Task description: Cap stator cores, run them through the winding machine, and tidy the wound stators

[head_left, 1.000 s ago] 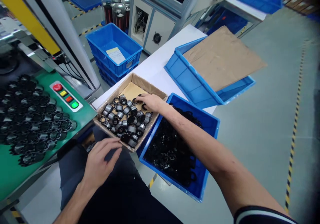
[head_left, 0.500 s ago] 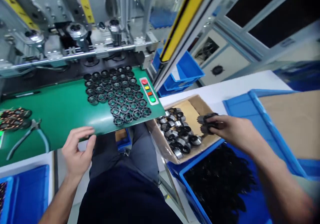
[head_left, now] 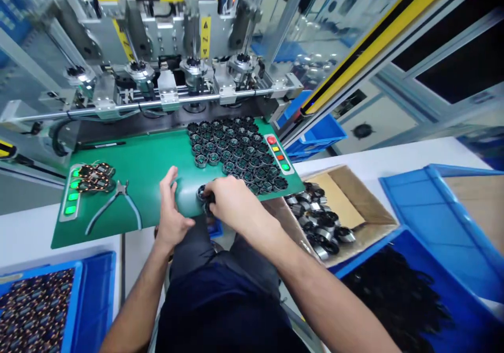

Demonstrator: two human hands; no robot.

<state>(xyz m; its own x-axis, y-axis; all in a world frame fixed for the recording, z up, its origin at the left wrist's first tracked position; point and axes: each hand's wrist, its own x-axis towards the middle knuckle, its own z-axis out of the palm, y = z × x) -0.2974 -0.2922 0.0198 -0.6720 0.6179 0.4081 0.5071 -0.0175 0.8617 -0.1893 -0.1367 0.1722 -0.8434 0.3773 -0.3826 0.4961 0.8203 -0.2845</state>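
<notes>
My right hand [head_left: 230, 202] is closed round a few black ring-shaped parts [head_left: 203, 194] and rests them on the front edge of the green machine table [head_left: 149, 169]. My left hand [head_left: 172, 211] lies open just to their left, fingers pointing up along the green surface. Behind the hands several of the same black ring parts [head_left: 232, 146] stand in rows on the green table. To my right a cardboard box [head_left: 346, 198] holds more ring parts [head_left: 318, 222] with metal sleeves.
Pliers [head_left: 114, 206] and copper-wound parts [head_left: 94, 177] lie at the table's left. A button panel [head_left: 278, 152] sits at its right edge. The machine's heads [head_left: 192, 75] stand behind. Blue bins: one [head_left: 397, 295] with black parts at lower right, one [head_left: 441, 222] at right, one [head_left: 55, 300] at lower left.
My right hand carried ring parts from the cardboard box leftward to the green table's front edge. My left hand moved right to meet it. My view turned toward the machine.
</notes>
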